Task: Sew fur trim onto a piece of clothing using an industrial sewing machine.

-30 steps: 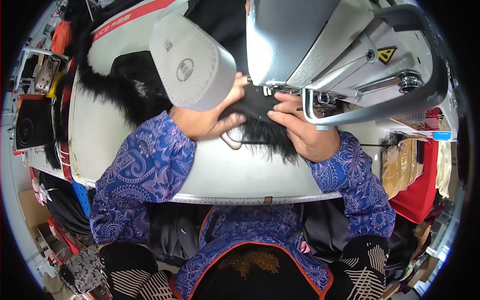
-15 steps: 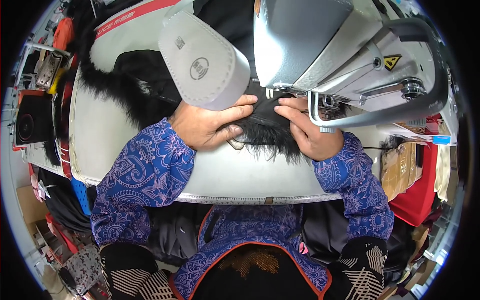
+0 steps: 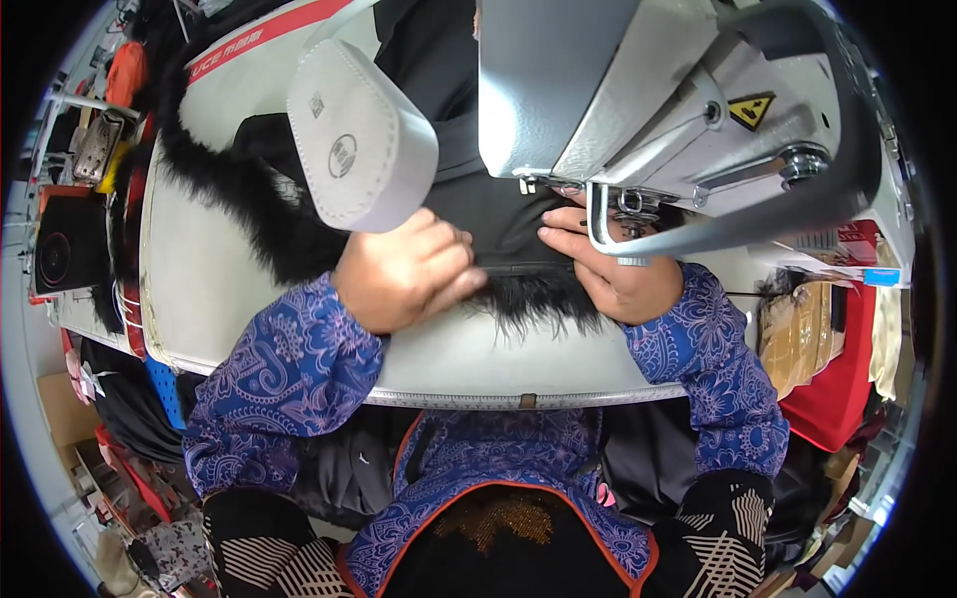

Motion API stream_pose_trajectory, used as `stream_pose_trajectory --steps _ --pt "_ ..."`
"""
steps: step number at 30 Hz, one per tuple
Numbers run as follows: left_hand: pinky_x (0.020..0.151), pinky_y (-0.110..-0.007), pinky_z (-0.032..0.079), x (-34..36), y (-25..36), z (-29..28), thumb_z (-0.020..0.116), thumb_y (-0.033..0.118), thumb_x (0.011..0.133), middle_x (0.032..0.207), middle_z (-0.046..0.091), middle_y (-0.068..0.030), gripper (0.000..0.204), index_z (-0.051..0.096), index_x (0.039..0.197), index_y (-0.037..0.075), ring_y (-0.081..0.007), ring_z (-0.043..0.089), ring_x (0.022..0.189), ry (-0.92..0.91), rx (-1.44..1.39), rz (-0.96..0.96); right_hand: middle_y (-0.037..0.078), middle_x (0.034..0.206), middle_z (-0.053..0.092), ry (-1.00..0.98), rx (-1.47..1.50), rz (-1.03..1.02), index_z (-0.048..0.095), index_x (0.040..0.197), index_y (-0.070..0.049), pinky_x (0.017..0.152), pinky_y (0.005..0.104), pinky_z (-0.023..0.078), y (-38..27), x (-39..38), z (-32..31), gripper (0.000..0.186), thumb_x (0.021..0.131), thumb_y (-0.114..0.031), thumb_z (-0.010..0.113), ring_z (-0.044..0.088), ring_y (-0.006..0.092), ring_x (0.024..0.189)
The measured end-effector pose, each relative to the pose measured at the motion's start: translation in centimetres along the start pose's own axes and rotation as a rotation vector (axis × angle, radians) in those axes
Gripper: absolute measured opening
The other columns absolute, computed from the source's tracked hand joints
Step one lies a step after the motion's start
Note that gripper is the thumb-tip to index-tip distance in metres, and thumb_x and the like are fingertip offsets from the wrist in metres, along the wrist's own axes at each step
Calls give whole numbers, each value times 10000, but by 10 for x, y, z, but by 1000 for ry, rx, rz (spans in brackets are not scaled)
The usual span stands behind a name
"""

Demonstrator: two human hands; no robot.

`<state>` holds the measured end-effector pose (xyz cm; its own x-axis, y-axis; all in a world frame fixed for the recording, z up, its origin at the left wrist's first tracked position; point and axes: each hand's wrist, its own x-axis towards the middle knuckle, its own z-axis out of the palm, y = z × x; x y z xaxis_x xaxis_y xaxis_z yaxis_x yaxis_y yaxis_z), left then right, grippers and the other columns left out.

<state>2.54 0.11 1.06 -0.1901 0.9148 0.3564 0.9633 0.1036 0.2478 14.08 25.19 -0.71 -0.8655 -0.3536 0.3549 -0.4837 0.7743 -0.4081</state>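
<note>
A black garment [image 3: 506,221] with shaggy black fur trim [image 3: 538,301] along its near edge lies on the pale sewing table, under the head of a grey sewing machine [image 3: 558,90]. My left hand [image 3: 404,271] is at the garment's left edge, fingers curled and slightly blurred; what they hold, if anything, is hidden. My right hand [image 3: 626,279] rests flat on the cloth, fingers stretched toward the needle area [image 3: 528,185]. A metal guard bar [image 3: 738,234] partly covers it. More black fur [image 3: 234,199] trails off to the left.
A white padded lamp-like piece [image 3: 364,140] hangs just above my left hand. A measuring tape strip [image 3: 469,401] runs along the table's front edge. To the right are a red bin [image 3: 832,369] and a brown taped package [image 3: 796,334]; a black speaker [image 3: 65,249] stands at the left.
My left hand has drawn back toward me and curled its fingers, which were lying flat on the cloth. A small metal loop beside its thumb is no longer visible. My right hand has barely moved.
</note>
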Motion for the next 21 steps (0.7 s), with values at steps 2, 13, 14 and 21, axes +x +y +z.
stream_pose_trajectory --steps 2,13,14,21 --pt "722 -349 510 10 -9 5 722 139 775 994 666 -59 171 644 907 64 -228 597 761 63 -16 7 121 1151 635 0 4 -32 647 1145 -44 916 414 467 1 -1 0 408 743 23 638 582 337 1072" --pt "1009 -466 391 1 -40 11 681 389 810 1249 554 -210 572 556 1274 78 -374 519 1171 -151 105 -430 55 1172 642 64 -12 70 685 1104 -106 934 371 497 -1 4 7 413 745 85 613 611 253 1077" --pt "1013 -468 388 -4 -36 12 695 379 796 1250 555 -208 576 563 1270 80 -379 514 1179 -93 103 -424 50 1178 641 62 -40 66 685 1104 -104 948 375 488 -2 4 8 411 743 78 615 607 256 1077" --pt "985 -458 431 0 -4 -5 727 110 711 1211 583 -142 420 607 1110 57 -349 549 1161 99 -4 -240 49 1160 652 56 -98 48 691 1086 -89 975 390 468 -7 8 7 402 726 75 617 595 270 1094"
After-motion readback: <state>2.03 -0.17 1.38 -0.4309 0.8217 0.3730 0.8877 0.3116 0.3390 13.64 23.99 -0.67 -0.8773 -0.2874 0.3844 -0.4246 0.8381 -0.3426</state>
